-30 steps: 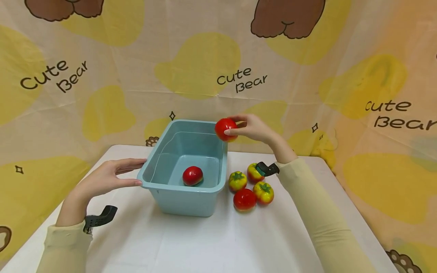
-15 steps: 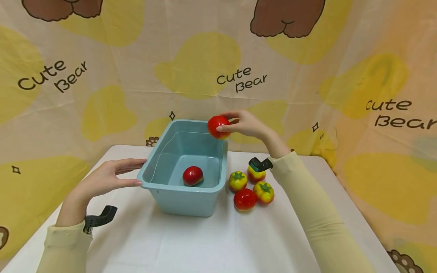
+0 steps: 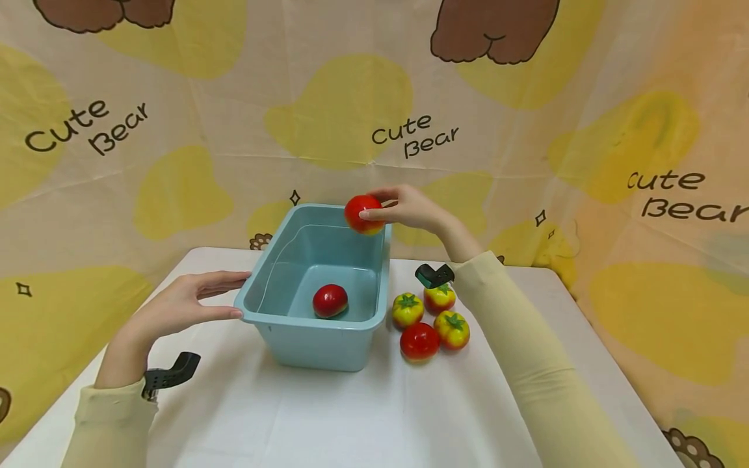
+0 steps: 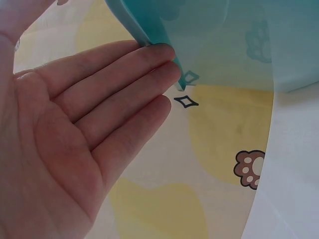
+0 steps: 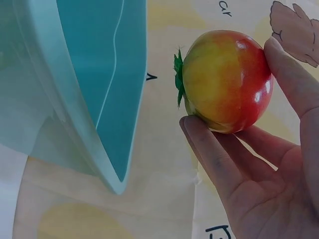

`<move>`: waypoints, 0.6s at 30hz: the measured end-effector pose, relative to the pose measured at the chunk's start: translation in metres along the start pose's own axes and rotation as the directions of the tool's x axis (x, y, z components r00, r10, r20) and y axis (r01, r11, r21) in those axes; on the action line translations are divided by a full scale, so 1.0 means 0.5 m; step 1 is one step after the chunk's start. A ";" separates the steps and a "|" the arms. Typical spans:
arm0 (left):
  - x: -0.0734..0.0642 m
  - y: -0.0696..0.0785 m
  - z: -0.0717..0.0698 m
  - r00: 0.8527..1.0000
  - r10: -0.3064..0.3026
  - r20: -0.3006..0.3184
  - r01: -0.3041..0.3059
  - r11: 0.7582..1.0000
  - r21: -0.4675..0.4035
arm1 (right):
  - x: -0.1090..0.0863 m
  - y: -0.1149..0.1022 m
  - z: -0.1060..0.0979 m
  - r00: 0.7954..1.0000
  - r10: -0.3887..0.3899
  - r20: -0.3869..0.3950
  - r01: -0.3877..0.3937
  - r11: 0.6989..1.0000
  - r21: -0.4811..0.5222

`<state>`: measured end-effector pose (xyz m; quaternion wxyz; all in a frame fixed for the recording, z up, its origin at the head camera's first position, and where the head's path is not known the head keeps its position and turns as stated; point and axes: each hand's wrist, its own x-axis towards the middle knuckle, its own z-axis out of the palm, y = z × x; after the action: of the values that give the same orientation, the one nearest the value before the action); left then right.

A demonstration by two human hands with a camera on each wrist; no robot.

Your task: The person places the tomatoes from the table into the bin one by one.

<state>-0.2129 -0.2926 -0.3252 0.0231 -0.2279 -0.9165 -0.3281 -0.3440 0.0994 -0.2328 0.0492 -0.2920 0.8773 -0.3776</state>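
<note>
With my right hand (image 3: 414,209) I pinch a tomato (image 3: 357,213) between thumb and fingertips, the grip only as wide as the fruit, whose green leaves point away from my palm. I hold it up by the far right corner of the bin (image 3: 318,344); how far it reaches past the rim, I cannot tell. My left hand (image 3: 172,304) is spread, its fingers straight and close together, thumb apart, the tips touching the bin's left rim without curling round it. One red tomato (image 3: 330,301) lies on the bin's floor, toward the near end. Just right of the bin, a cluster of four tomatoes (image 3: 452,331) sits on the white table (image 3: 292,422), three showing green leaves, one red side up.
</note>
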 end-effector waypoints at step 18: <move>-0.014 0.020 -0.012 1.000 -0.029 0.006 0.029 1.000 0.000 | 0.027 -0.024 0.022 1.000 0.009 0.025 -0.010 0.997 0.071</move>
<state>-0.2029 -0.2923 -0.3159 0.0154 -0.2154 -0.9197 -0.3278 -0.3458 0.0785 -0.2304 0.0722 -0.2905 0.8640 -0.4049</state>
